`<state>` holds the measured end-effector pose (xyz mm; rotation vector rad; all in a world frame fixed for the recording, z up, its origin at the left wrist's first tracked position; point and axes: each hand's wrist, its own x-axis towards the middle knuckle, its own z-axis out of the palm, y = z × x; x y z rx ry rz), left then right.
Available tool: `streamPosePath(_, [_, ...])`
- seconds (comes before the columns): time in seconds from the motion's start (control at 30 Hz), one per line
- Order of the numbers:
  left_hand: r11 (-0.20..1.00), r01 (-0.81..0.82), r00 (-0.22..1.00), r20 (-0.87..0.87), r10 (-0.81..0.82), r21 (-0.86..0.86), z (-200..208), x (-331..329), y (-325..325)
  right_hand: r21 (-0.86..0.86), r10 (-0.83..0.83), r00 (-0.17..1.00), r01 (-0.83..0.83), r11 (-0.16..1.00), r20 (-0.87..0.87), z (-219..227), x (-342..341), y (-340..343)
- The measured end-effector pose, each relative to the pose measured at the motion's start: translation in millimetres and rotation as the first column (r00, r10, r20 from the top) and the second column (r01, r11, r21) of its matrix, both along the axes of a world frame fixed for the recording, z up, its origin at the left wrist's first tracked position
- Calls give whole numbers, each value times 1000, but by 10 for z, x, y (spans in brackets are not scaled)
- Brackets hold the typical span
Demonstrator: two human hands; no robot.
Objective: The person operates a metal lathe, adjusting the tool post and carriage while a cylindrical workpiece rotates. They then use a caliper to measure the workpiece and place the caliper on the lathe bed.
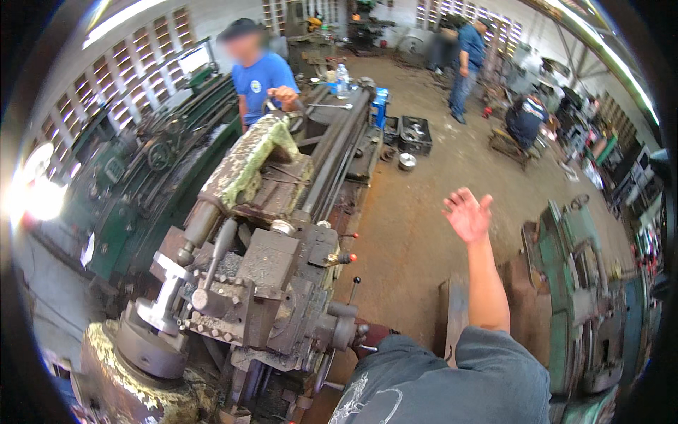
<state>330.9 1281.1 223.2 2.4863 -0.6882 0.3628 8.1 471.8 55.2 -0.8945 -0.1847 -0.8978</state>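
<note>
My right hand (pixel 469 215) is raised over the floor to the right of a lathe, palm showing and fingers apart; it is open, holds nothing and touches nothing. My left hand is out of view. On the lathe, a shiny spool-shaped metal workpiece (pixel 170 291) sits between the dark chuck (pixel 150 346) and the tailstock's tip (pixel 185 253). Close beside the workpiece is the tool post (pixel 207 300), with its upright handle (pixel 222 247). The worn yellow-green tailstock (pixel 247 159) stands farther along the bed.
A co-worker in a blue shirt (pixel 265 85) stands behind the tailstock, one hand at its handwheel. Two more people (pixel 467 63) are farther back, one crouching. A plastic bottle (pixel 343 81) stands on the lathe's far end. Black crates (pixel 415 134) lie beyond; a green machine (pixel 572 283) is at right.
</note>
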Motion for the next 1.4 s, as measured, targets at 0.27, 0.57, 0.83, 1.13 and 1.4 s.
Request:
streamPosePath(0.27, [858,512,793,-400,-460,28,-834,60,-2242,-752,-655,403,-147,643,-639,381,1707,1578])
streamPosePath(0.57, [924,346,835,-395,-382,-163,-1048,-325,-2719,-673,-61,732,-586,451,-678,227,2579,3515])
streamPosePath(0.83, [949,19,815,-545,-197,-314,-1400,-319,-2283,-529,139,608,-764,370,-781,103,2782,3840])
streamPosePath(1.13, [993,-25,782,-621,-52,-115,-1355,31,-1860,-890,-23,919,-375,260,-394,1141,3654,3423])
streamPosePath(1.4, [999,36,969,-244,-37,-11,-634,1018,-1914,-769,-28,814,-535,351,-580,1574,5877,3290])
